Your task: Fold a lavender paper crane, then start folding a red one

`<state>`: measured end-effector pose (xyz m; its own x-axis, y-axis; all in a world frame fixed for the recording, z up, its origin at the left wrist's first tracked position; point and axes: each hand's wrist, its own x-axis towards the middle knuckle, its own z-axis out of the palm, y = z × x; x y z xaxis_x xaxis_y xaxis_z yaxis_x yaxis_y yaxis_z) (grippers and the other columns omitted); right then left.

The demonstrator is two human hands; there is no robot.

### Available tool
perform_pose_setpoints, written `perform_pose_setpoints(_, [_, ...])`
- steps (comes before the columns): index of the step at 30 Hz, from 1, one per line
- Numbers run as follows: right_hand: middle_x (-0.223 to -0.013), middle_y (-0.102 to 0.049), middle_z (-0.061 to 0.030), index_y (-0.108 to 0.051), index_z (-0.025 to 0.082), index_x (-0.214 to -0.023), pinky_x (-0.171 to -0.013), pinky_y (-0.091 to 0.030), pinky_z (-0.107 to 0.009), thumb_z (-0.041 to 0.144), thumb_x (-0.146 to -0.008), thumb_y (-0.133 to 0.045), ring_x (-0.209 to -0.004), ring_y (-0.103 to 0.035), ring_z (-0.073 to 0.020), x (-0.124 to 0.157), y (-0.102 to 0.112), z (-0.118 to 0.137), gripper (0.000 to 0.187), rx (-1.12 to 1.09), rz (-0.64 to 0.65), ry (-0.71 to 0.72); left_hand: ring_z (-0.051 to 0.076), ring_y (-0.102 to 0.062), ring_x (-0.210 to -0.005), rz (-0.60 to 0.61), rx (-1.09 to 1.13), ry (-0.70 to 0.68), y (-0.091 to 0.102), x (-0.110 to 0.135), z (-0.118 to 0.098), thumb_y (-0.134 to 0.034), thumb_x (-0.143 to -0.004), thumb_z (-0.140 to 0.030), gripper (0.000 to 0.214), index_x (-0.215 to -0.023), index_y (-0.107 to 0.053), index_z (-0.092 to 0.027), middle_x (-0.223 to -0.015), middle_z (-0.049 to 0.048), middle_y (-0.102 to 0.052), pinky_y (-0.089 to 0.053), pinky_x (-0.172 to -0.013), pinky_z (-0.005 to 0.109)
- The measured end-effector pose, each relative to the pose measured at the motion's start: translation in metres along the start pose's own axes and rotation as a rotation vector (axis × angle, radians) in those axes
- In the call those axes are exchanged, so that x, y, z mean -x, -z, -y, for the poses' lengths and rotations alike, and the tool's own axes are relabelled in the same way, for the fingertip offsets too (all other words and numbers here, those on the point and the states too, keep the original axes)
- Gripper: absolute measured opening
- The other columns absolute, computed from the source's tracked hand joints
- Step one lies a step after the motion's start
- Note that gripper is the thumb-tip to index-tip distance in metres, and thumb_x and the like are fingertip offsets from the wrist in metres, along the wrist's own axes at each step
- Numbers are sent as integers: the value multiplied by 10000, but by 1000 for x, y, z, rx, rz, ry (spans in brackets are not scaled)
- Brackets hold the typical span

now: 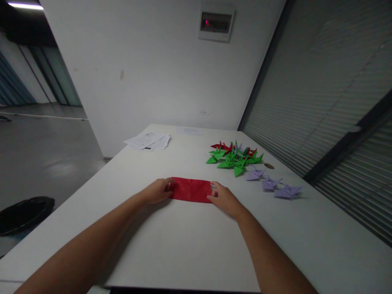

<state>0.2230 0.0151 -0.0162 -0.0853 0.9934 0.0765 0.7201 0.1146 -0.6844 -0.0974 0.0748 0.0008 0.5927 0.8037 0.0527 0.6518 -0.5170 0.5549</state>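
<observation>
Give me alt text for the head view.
Both hands, left hand and right hand, press the ends of a folded red paper flat on a white table. Beyond lie origami cranes, three purple cranes and loose white sheets.

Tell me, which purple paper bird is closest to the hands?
The purple bird at the left end of the purple row, just below the green pile. The other two sit farther right, away from the right hand.
</observation>
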Motion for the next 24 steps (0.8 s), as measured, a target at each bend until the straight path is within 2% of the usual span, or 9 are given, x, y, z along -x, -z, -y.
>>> perform_pose_setpoints(5, [-732, -662, 18, -582, 138, -1295, -597, -398, -254, 159, -801, -686, -642, -596, -144, 0, 0, 6, 505, 107, -4, 7, 235, -603, -866, -184, -319, -189, -6, -1, -14, -611, -844, -200, 158, -946, -731, -188, -906, 102, -654, -463, -782, 341])
perform_pose_setpoints(7, [-733, -660, 16, -601, 139, -1265, -595, -392, -254, 158, -799, -688, -645, -595, -146, 0, 1, 9, 475, 142, -11, 11, 245, -602, -946, -195, -334, -313, -11, -1, -22, -605, -889, -224, 198, -1035, -735, -200, -998, 114, -662, -473, -865, 368])
perform_pose_setpoints(9, [-736, -664, 11, -610, 134, -1254, -601, -395, -253, 156, -800, -692, -648, -593, -147, 0, 1, 12, 462, 159, -14, 14, 260, -594, -1090, -128, -312, -461, -19, 0, -28, -602, -919, -264, 250, -1139, -713, -220, -1186, 120, -649, -461, -976, 400])
perform_pose_setpoints(11, [-745, -674, 4, -607, 130, -1266, -614, -408, -254, 160, -811, -688, -652, -597, -149, 0, 2, 14, 464, 167, -8, 13, 317, -514, -1288, -70, -325, -542, -27, 1, -31, -607, -934, -389, 413, -1308, -638, -218, -1401, 157, -561, -423, -1074, 460])
perform_pose_setpoints(13, [-753, -685, -4, -608, 139, -1273, -623, -425, -259, 175, -829, -680, -661, -609, -159, 1, 4, 15, 451, 194, 6, 15, 379, -398, -1416, -24, -361, -567, -35, 1, -28, -571, -940, -494, 549, -1402, -572, -199, -1518, 198, -460, -362, -1138, 536])
perform_pose_setpoints(16, [-825, -713, -52, -650, 154, -1210, -695, -479, -297, 217, -839, -691, -759, -649, -205, 1, 7, 16, 379, 324, -34, 52, 390, -351, -1462, 37, -370, -550, -42, 0, -21, -481, -974, -530, 601, -1466, -511, -188, -1569, 219, -393, -334, -1160, 562])
perform_pose_setpoints(20, [-1117, -708, -167, -685, 128, -1167, -984, -480, -418, 273, -879, -673, -1094, -628, -297, 2, 2, 22, 323, 504, -195, 201, 389, -338, -1473, 58, -362, -530, -43, -1, -17, -459, -974, -558, 627, -1490, -483, -203, -1586, 209, -371, -324, -1169, 562])
perform_pose_setpoints(22, [-1277, -662, -181, -668, 116, -1230, -1108, -414, -443, 292, -912, -638, -1246, -565, -304, 4, -7, 27, 364, 505, -144, 339, 384, -335, -1477, 65, -376, -529, -42, -1, -17, -451, -976, -562, 632, -1493, -479, -200, -1582, 211, -377, -319, -1175, 558])
perform_pose_setpoints(24, [-1474, -536, -182, -585, 103, -1370, -1200, -317, -461, 322, -936, -608, -1413, -431, -304, 5, -18, 31, 486, 490, -41, 462, 381, -333, -1479, 70, -389, -538, -41, 0, -18, -445, -979, -558, 631, -1491, -480, -192, -1575, 216, -387, -315, -1178, 555])
